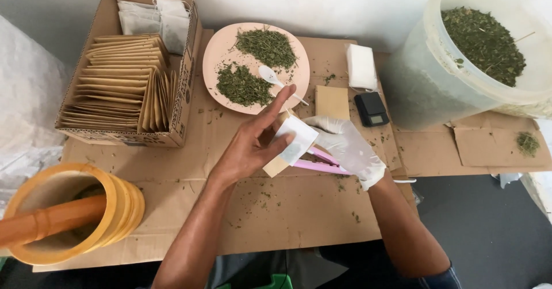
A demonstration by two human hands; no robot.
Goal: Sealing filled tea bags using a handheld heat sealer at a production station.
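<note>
Sachet (296,140): one white filter sachet, frame centre, pinched in the left hand (253,145) between thumb and fingers, index finger stretched out toward the plate. It sits against a tan envelope (276,163) that the same hand holds, both above the pink sealer (319,161).

Left to right:
- Lower left: one yellow mortar (115,208) on its side, one orange pestle (52,220) lying in it.
- Upper left: one cardboard box (184,93), packed with a fan of tan envelopes, too many to count; several white sachets at its far end, count unclear.
- Upper centre: one pink plate (215,59), two heaps of dried green herb, one white spoon (270,77) between them.
- Centre: right hand (348,148), white glove, closed around the sachet's right edge and resting on the sealer; exact grip partly hidden.
- Right of plate: one tan envelope lying flat, one white stack (361,66), one small black scale (371,108).
- Upper right: one white bucket (437,76), tilted, full of dried herb.
- Far right: one small herb clump (527,143) on the cardboard sheet (287,220).
</note>
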